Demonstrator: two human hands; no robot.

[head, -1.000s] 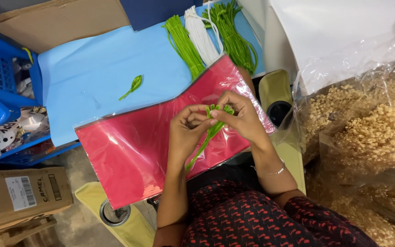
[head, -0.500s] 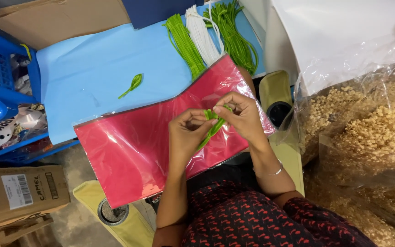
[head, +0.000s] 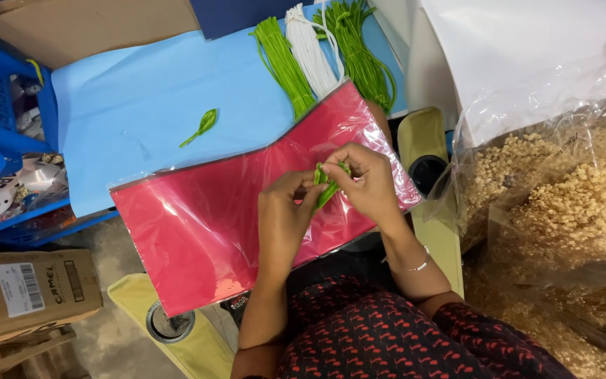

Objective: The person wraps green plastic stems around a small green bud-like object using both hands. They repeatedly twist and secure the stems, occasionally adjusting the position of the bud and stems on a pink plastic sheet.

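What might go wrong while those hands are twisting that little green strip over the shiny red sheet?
The green strip is thin and pinched only at the fingertips of the left hand and right hand, so it may slip or tear. The red sheet looks glossy and hangs past the blue sheet, so it might slide off. A sleeve might also nudge the loose cord bundles.

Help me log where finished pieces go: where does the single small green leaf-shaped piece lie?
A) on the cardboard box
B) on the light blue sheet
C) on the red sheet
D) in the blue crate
B: the green leaf-shaped piece lies alone on the light blue sheet, apart from the red sheet where both hands work.
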